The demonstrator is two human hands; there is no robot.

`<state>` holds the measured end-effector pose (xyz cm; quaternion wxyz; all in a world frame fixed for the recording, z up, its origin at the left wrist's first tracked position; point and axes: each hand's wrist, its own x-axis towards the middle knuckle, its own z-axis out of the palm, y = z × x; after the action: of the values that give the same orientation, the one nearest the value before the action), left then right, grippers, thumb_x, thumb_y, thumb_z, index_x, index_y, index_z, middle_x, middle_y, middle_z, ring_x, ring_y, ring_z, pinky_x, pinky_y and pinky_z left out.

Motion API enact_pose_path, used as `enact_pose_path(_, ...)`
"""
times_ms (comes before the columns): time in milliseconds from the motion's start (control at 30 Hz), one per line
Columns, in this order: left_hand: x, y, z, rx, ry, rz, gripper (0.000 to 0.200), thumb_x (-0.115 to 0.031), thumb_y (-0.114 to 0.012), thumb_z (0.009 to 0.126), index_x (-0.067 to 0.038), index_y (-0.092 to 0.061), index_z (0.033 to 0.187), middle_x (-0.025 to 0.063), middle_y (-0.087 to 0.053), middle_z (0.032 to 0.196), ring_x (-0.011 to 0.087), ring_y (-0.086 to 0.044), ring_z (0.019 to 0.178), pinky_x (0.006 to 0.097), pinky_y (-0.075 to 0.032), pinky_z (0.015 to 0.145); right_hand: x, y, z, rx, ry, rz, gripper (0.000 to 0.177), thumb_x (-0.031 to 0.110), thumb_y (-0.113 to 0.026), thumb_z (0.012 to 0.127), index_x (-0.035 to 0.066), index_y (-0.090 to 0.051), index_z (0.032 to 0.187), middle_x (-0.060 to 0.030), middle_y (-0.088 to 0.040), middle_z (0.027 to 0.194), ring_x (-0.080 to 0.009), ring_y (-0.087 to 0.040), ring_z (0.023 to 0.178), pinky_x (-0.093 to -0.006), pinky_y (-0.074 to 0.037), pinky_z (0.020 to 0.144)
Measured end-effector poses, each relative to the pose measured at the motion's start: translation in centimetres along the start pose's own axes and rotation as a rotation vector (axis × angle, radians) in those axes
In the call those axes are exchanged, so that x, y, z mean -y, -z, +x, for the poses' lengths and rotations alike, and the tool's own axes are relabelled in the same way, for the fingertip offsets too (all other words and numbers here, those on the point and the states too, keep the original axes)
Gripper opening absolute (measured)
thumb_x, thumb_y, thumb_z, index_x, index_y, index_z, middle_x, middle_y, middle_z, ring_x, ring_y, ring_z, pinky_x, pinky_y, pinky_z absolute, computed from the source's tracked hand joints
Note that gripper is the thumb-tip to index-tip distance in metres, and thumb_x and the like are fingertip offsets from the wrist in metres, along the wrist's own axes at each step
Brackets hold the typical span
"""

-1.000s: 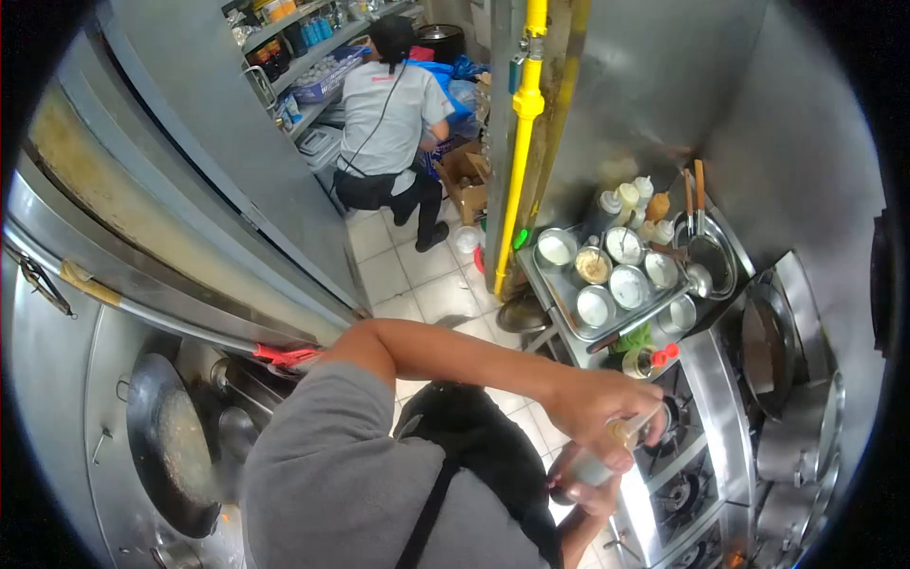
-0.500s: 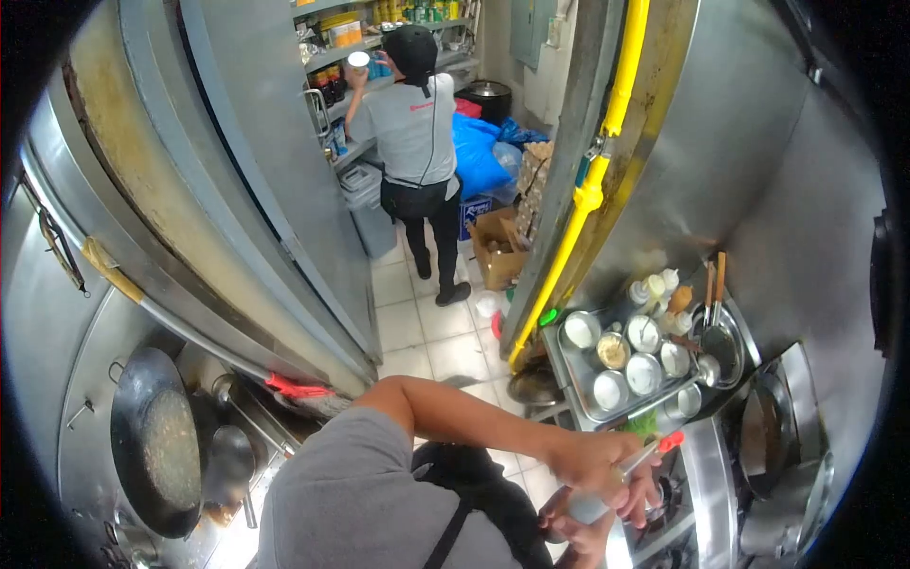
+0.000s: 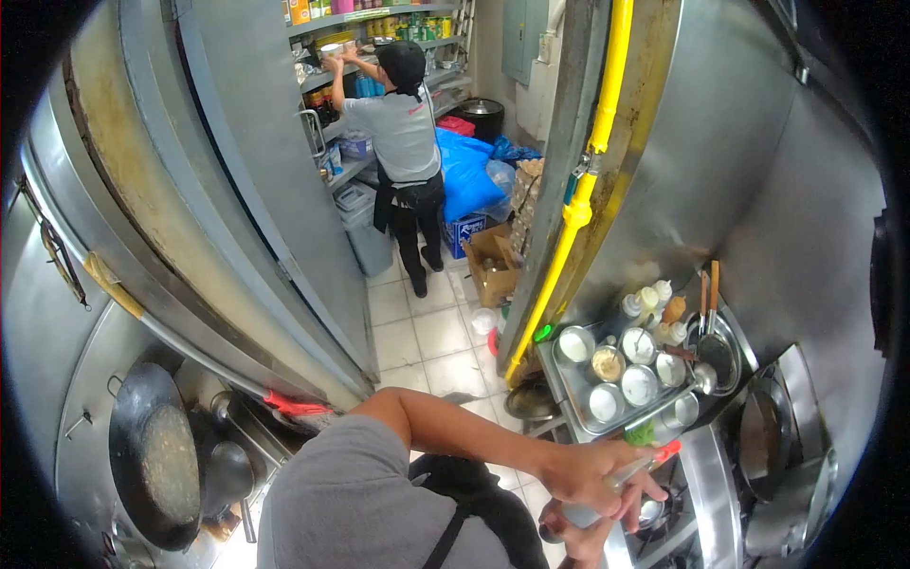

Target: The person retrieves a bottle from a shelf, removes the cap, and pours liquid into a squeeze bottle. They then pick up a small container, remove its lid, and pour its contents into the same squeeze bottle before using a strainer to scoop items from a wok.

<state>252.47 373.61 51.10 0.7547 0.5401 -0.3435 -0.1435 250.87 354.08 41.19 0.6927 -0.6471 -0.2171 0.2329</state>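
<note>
The left hand [image 3: 586, 474], fingers partly splayed, and right hand [image 3: 582, 542] clasped a bottle [image 3: 579, 515]; their uneven grip risked a slip.

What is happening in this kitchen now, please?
The person wearing the camera holds what looks like a squeeze bottle with both hands, the left hand and the right hand, beside the stove. Near them is a metal tray with round containers, most with white contents. A co-worker stands at the storage shelves, raising a small white container. On the opposite side is a wok with something pale inside; I cannot tell what.
</note>
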Motion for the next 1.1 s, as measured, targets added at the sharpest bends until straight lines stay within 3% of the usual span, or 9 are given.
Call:
enact_pose_path(233, 1.1, -0.7, -0.7, -0.123, -0.159, 0.11, 0.024, -0.018, -0.058, 0.086, -0.001, -0.061, 0.102, 0.0065, -0.07, 0.084, 0.0339, -0.061, 0.123, 0.0547, 0.001, 0.122, 0.1, 0.9, -1.3, -0.096, 0.237, -0.851, 0.113, 0.037, -0.086, 0.069, 0.001, -0.02, 0.154, -0.0335, -0.031, 0.151, -0.0482, -0.032, 0.141, -0.0488, -0.032, 0.114)
enact_pose_path(267, 1.1, -0.7, -0.8, -0.137, -0.188, 0.257, 0.023, -0.018, -0.057, 0.086, -0.002, -0.061, 0.102, 0.0059, -0.07, 0.086, 0.034, -0.06, 0.125, 0.0547, 0.001, 0.122, 1.4, 0.0, -0.3, -0.099, 0.236, -0.85, 0.113, 0.037, -0.086, 0.069, 0.001, -0.02, 0.154, -0.0335, -0.031, 0.151, -0.0482, -0.032, 0.141, -0.0488, -0.032, 0.114)
enact_pose_path(333, 1.1, -0.8, -0.4, -0.245, -0.136, 0.19, 0.021, -0.018, -0.057, 0.088, -0.003, -0.062, 0.101, 0.0059, -0.071, 0.087, 0.0331, -0.057, 0.128, 0.0545, 0.002, 0.122, 5.3, -2.7, 2.9, -0.212, 0.468, -0.362, 0.054, 0.017, -0.082, 0.069, -0.009, -0.061, 0.111, -0.0176, -0.067, 0.096, -0.0258, -0.066, 0.092, -0.0372, -0.052, 0.086)
enact_pose_path(433, 1.4, 0.1, 0.4, -0.358, -0.015, 0.292, 0.022, -0.023, -0.059, 0.094, -0.004, -0.063, 0.105, 0.0095, -0.072, 0.104, 0.0299, -0.043, 0.141, 0.0512, -0.002, 0.123, 5.9, -3.5, 3.7, -0.356, 0.308, -0.496, 0.067, 0.024, -0.083, 0.071, -0.007, -0.057, 0.124, -0.0147, -0.065, 0.109, -0.022, -0.06, 0.106, -0.0344, -0.043, 0.098)
enact_pose_path(467, 1.3, 0.0, 0.9, -0.424, 0.004, 0.252, 0.027, -0.024, -0.06, 0.095, -0.003, -0.062, 0.11, 0.0122, -0.068, 0.116, 0.029, -0.038, 0.144, 0.0491, -0.006, 0.123, 5.3, -3.6, 4.4, -0.449, 0.364, -0.539, 0.057, 0.02, -0.083, 0.069, -0.006, -0.06, 0.115, -0.017, -0.069, 0.095, -0.023, -0.067, 0.09, -0.0377, -0.051, 0.083)
enact_pose_path(533, 1.0, 0.3, 1.2, -0.429, -0.005, 0.292, 0.046, -0.028, -0.059, 0.097, -0.001, -0.053, 0.134, 0.0175, -0.054, 0.141, 0.0282, -0.03, 0.148, 0.0431, -0.015, 0.122, 4.1, -2.4, 4.6, -0.43, 0.285, -0.465, 0.06, 0.019, -0.083, 0.069, -0.006, -0.058, 0.118, -0.013, -0.066, 0.099, -0.021, -0.063, 0.093, -0.0362, -0.049, 0.086)
enact_pose_path(767, 2.7, 2.1, -0.7, -0.316, 0.023, 0.209, 0.068, -0.031, -0.067, 0.093, -0.002, -0.039, 0.147, 0.0145, -0.048, 0.145, 0.0242, -0.04, 0.14, 0.0369, -0.029, 0.116, 3.3, -1.7, 4.6, -0.459, 0.153, -0.113, 0.053, 0.009, -0.079, 0.068, -0.003, -0.058, 0.115, -0.0044, -0.06, 0.1, -0.0123, -0.056, 0.086, -0.0279, -0.046, 0.074)
enact_pose_path(1033, 1.1, 2.8, -0.9, -0.416, 0.062, 0.386, 0.074, -0.027, -0.079, 0.084, -0.002, -0.041, 0.143, 0.0137, -0.052, 0.137, 0.021, -0.048, 0.128, 0.0372, -0.037, 0.108, 1.9, -3.7, 4.9, -0.277, 0.288, -0.303, 0.039, 0.006, -0.076, 0.072, -0.003, -0.058, 0.105, -0.0043, -0.059, 0.093, -0.0091, -0.055, 0.074, -0.0256, -0.045, 0.063)
enact_pose_path(1100, 1.5, 2.6, -0.7, -0.43, 0.015, 0.342, 0.076, -0.027, -0.078, 0.085, -0.002, -0.038, 0.146, 0.0141, -0.051, 0.138, 0.0216, -0.047, 0.13, 0.0374, -0.035, 0.11, -1.4, -3.6, 4.2, -0.363, 0.069, -0.072, 0.041, 0.006, -0.078, 0.071, -0.003, -0.057, 0.106, -0.0045, -0.059, 0.091, -0.0094, -0.054, 0.07, -0.0255, -0.044, 0.058)
